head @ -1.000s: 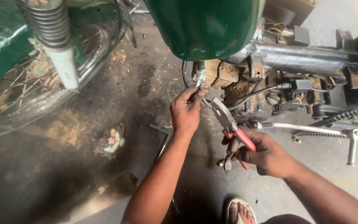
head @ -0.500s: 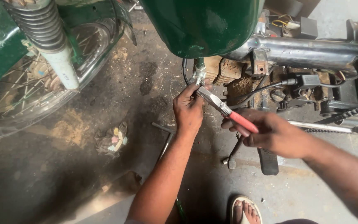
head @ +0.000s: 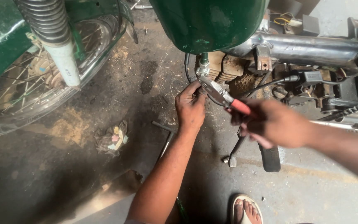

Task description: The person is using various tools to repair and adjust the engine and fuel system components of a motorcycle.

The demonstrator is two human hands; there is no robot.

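Gripping the red-handled pliers tight, your right hand has lifted since a second ago, bringing the nose against the small fitting under the green tank. Your left hand pinches just below it. Engine crowds the right; floor lies open leftward.

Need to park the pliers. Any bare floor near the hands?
Bare concrete lies right of the sandalled foot, below the footpeg. Another patch sits between the front wheel and left hand. Crowded under the green tank around the pliers.
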